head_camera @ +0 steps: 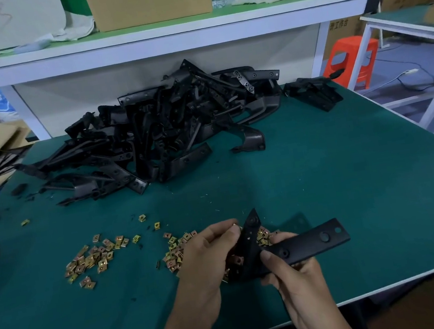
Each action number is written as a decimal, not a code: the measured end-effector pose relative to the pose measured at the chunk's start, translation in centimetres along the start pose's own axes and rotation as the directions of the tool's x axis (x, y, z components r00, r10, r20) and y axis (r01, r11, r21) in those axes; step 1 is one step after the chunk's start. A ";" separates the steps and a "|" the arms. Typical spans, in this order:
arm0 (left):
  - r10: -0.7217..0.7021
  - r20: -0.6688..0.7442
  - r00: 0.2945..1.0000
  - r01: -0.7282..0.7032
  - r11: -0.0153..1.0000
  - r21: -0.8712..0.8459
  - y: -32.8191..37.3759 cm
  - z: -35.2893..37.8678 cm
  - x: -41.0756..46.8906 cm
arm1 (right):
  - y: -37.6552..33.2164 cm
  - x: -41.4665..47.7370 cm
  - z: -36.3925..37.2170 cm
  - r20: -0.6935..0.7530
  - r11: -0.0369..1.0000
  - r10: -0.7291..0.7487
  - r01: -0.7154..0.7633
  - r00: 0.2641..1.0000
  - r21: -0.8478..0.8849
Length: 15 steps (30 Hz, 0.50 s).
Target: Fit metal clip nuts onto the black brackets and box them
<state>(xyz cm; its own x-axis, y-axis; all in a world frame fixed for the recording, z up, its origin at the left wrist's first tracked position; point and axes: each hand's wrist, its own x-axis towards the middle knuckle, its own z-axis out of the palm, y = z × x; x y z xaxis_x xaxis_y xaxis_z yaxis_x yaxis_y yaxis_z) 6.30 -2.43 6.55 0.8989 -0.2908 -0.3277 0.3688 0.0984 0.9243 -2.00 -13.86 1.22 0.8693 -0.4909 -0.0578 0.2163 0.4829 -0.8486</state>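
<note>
1. Two hands share one black bracket (pixel 306 244). The right hand (pixel 295 279) grips its long arm, thumb on top, likely to steady it.
2. The left hand (pixel 209 252) curls round the bracket's upturned short end and pinches there, probably seating a nut I cannot make out.
3. Loose clip nuts (pixel 89 261) lie left of and beneath the left hand, within easy reach.
4. The bracket pile (pixel 165 127) sits well beyond both hands. A cardboard box (pixel 428 307) waits below the right wrist, presumably for finished pieces.
</note>
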 end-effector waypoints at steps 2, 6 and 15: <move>-0.012 -0.023 1.000 0.012 1.000 -0.008 -0.1 0.0 0.0 | 0.2 0.0 0.0 -0.001 1.000 -0.017 0.017 1.000 -0.022; -0.040 -0.021 0.999 0.040 0.999 0.008 -0.1 -0.1 -0.3 | 0.4 0.1 -0.2 -0.004 0.999 -0.033 0.032 0.999 -0.040; 0.011 -0.052 0.999 -0.008 0.998 0.059 -1.1 0.2 -1.5 | 0.9 -0.1 0.3 -0.096 0.964 -0.124 0.097 0.988 -0.249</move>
<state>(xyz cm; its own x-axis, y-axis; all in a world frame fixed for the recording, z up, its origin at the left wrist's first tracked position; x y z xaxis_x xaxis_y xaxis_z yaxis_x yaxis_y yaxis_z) 4.50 -2.32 6.08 0.9140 -0.2402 -0.3271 0.3470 0.0448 0.9368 -1.75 -13.18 0.66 0.7889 -0.6145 -0.0020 0.1822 0.2371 -0.9542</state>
